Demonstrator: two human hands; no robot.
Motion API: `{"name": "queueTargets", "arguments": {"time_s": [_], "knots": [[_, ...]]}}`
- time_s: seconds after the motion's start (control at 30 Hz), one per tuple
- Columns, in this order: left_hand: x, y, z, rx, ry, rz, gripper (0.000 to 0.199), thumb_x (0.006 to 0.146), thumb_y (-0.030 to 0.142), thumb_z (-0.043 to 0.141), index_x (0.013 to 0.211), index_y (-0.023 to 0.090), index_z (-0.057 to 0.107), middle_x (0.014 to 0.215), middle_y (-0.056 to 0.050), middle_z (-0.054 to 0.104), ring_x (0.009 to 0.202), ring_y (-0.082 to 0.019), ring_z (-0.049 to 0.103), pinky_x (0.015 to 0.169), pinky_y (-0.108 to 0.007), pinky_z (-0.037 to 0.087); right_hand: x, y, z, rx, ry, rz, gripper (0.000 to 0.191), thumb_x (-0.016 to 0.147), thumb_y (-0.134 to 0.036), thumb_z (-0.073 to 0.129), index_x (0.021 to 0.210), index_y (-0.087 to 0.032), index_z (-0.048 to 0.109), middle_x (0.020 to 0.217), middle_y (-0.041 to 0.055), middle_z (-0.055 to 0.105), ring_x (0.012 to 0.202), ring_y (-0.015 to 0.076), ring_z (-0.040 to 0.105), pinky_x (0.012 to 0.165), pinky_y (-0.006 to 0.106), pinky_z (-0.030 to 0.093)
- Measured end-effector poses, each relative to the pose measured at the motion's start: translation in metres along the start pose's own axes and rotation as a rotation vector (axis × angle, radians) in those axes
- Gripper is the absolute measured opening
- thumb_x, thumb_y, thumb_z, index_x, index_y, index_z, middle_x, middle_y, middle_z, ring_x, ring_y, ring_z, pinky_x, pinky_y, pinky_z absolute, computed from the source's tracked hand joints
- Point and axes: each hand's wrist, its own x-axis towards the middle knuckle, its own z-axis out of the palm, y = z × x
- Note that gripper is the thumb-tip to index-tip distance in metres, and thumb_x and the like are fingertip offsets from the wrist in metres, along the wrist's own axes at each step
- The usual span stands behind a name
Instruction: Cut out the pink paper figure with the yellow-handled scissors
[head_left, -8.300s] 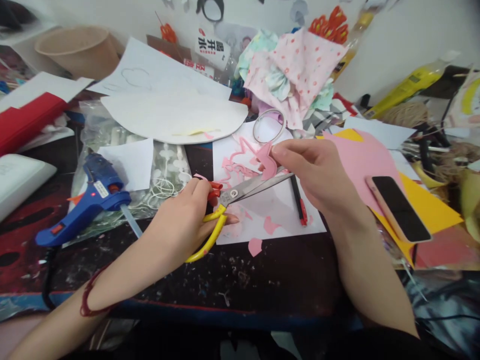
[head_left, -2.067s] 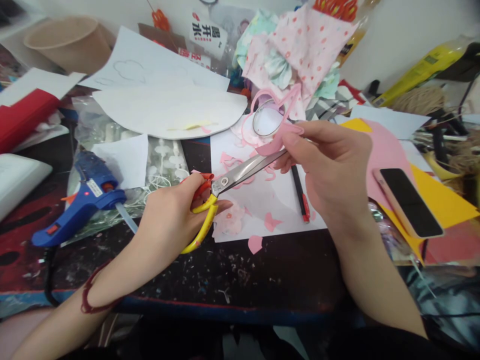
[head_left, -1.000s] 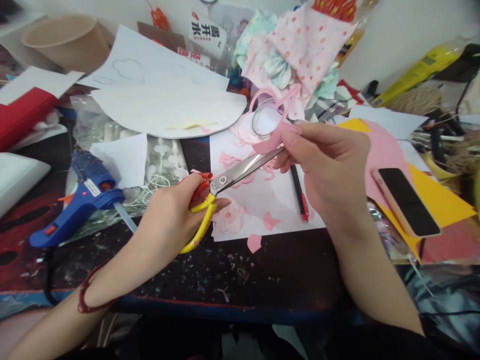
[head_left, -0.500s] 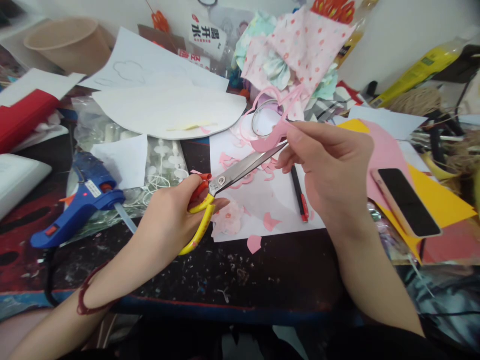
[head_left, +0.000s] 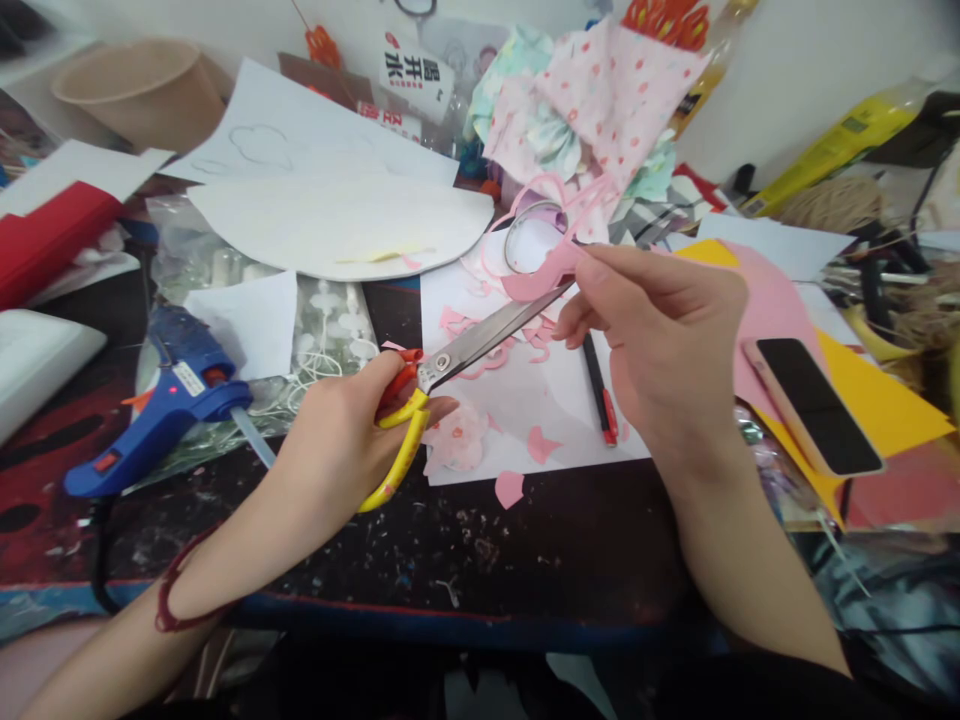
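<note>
My left hand (head_left: 349, 425) is closed around the yellow and red handles of a pair of scissors (head_left: 480, 340). The blades slant up to the right, nearly together, with their tips at the lower edge of a pink paper cutout (head_left: 536, 285). Between thumb and fingers, my right hand (head_left: 660, 320) pinches that cutout, which has thin looping strips. Beneath both hands lies a white paper sheet (head_left: 540, 410) with pink scraps (head_left: 541, 445) and a pale pink flower shape (head_left: 457, 437). A black pen with a red clip (head_left: 598, 385) rests by my right hand.
A blue glue gun (head_left: 169, 400) lies at left near a white rounded board (head_left: 337, 225). A phone (head_left: 817, 405) sits on yellow and pink paper at right. Behind are a roll of tape (head_left: 514, 240), dotted fabric (head_left: 615, 90) and a brown pot (head_left: 142, 95).
The scissor blades have drawn slightly closer together at the cutout's edge. Both hands stay in nearly the same place.
</note>
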Motion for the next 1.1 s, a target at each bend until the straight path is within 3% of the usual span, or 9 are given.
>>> {"name": "queueTargets", "arguments": {"time_s": [0.23,0.7,1.1], "knots": [[0.0025,-0.0023,0.0009,-0.009,0.018,0.002,0.04,0.082,0.051,0.06,0.067,0.023,0.036,0.052,0.008,0.032,0.048,-0.009,0.028,0.047,-0.024,0.023,0.0011,-0.0011,0.0033,0.024,0.033,-0.004,0.012,0.084,-0.026,0.072,0.089,-0.034,0.08,0.069,-0.0035,0.07,0.052,0.011,0.057,0.048,0.029,0.049],[0.0002,-0.0024,-0.0009,-0.022,0.034,-0.002,0.039,0.082,0.05,0.059,0.067,0.022,0.036,0.054,0.009,0.027,0.049,-0.009,0.026,0.048,-0.024,0.022,-0.0012,-0.0022,0.0031,-0.038,0.05,0.015,0.015,0.086,-0.026,0.071,0.089,-0.038,0.08,0.072,-0.0029,0.07,0.053,0.0128,0.057,0.049,0.031,0.05],[-0.0028,-0.0011,-0.0031,-0.028,-0.004,-0.037,0.034,0.087,0.043,0.059,0.07,0.021,0.039,0.057,0.009,0.028,0.055,-0.01,0.025,0.053,-0.026,0.023,-0.0037,-0.0055,0.0048,-0.086,0.097,-0.036,0.008,0.085,-0.029,0.072,0.087,-0.029,0.08,0.071,-0.0016,0.071,0.051,0.0109,0.057,0.049,0.029,0.049]]}}
